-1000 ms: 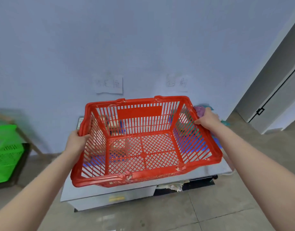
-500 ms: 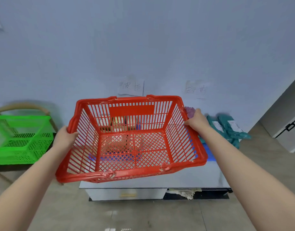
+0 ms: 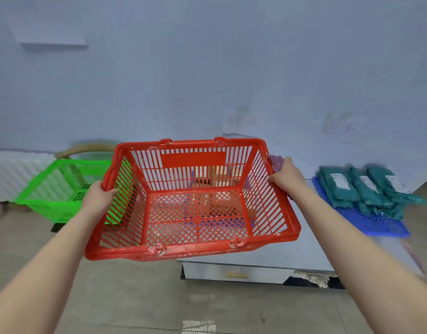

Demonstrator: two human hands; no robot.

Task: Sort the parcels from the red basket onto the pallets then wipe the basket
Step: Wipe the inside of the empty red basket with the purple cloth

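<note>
Left hand (image 3: 99, 197) and right hand (image 3: 283, 175) grip the basket (image 3: 193, 251) by its rims, the right also pinching a cloth (image 3: 275, 162); a loosened grip could drop either

You had one red plastic lattice basket (image 3: 193, 251), one green plastic lattice basket (image 3: 46, 207), one crumpled purple cloth (image 3: 276, 162), one blue plastic grid pallet (image 3: 381, 227) in plain view, three teal plastic parcels (image 3: 366, 194) with white labels, and two paper notes (image 3: 241, 122).
</note>
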